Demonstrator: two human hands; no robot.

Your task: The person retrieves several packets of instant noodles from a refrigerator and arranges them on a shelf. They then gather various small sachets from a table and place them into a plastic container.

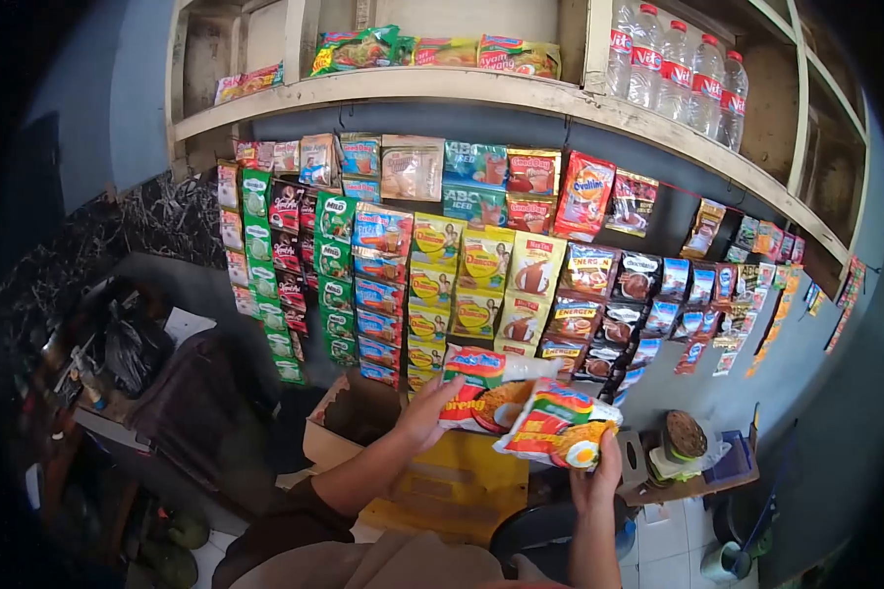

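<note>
My left hand (425,413) is closed on the left edge of an instant noodle packet (483,391), white and red with a green band and "goreng" lettering. My right hand (599,473) grips a second noodle packet (560,424) by its lower right corner; a fried egg is printed on it. Both packets are held up side by side in front of me. The right one overlaps part of the left one, so that side of the left packet is hidden.
Drink sachet strips (427,280) hang on the wall ahead. Above runs a wooden shelf (413,83) with noodle packets (359,49) and water bottles (676,69). A cardboard box (329,444) and a yellow surface (452,486) are below; a small table (692,486) stands right.
</note>
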